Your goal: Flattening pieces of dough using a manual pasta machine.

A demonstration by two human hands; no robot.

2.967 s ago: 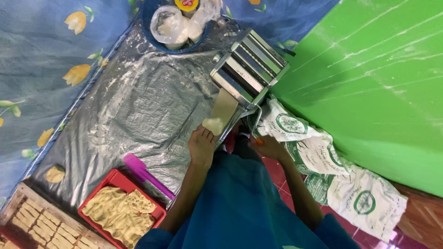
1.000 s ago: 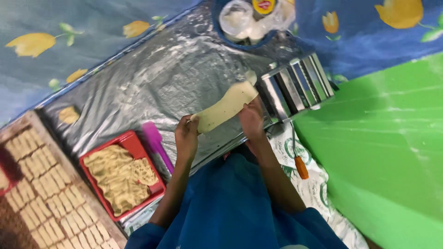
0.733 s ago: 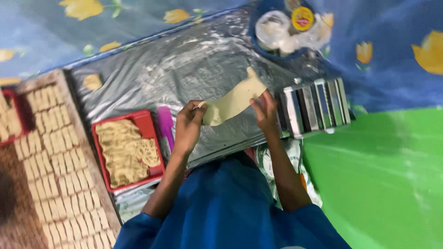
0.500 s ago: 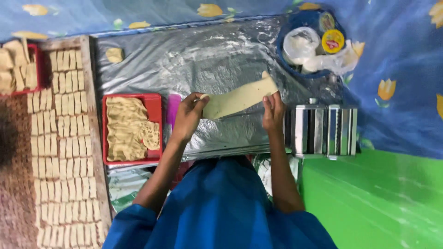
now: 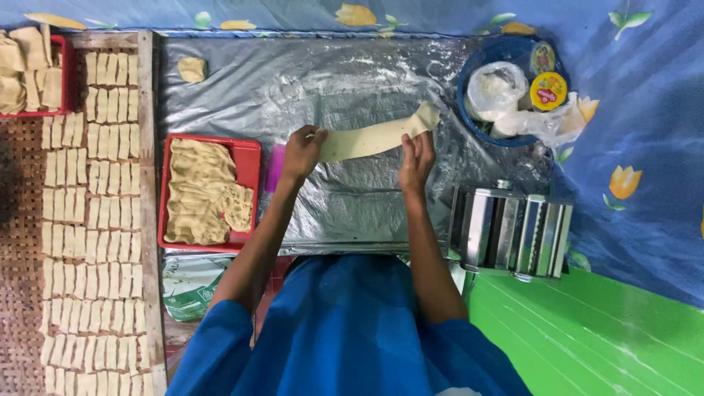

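A long, pale strip of dough [image 5: 374, 138] was held stretched between two hands above a silvery plastic sheet [image 5: 242, 95] dusted with flour. The left hand [image 5: 302, 150] was closed on the strip's left end, the fingers curled over it so that the very end of the dough was hidden beneath them. The right hand [image 5: 416, 156] was seen from the back, its fingers together and pressed against the strip near its right end; whether the thumb was clamped underneath could not be made out. Beyond the right fingers the strip ended in a small folded lump.

Just left of the left fingers a purple tool [image 5: 275, 166] lay partly covered by the wrist, its shape not to be told. Further left a red tray [image 5: 249, 158] was filled with crumpled dough pieces. Well left of that, rows of small cut dough rectangles [image 5: 81, 213] were laid on a woven mat [image 5: 18, 257], the lower rows being cut off by the frame's edge. A second red tray [image 5: 64, 73] was cropped at the upper left corner. A single lump of dough [image 5: 192, 69] lay on the sheet, up and left of the left fingers.

Right of and below the right fingers a metal roller machine [image 5: 510, 231] stood at the sheet's edge. Above and right of them a blue basin [image 5: 469, 110] held plastic bags [image 5: 493, 88] and a round yellow lid [image 5: 548, 91]; their contents could not be discerned.
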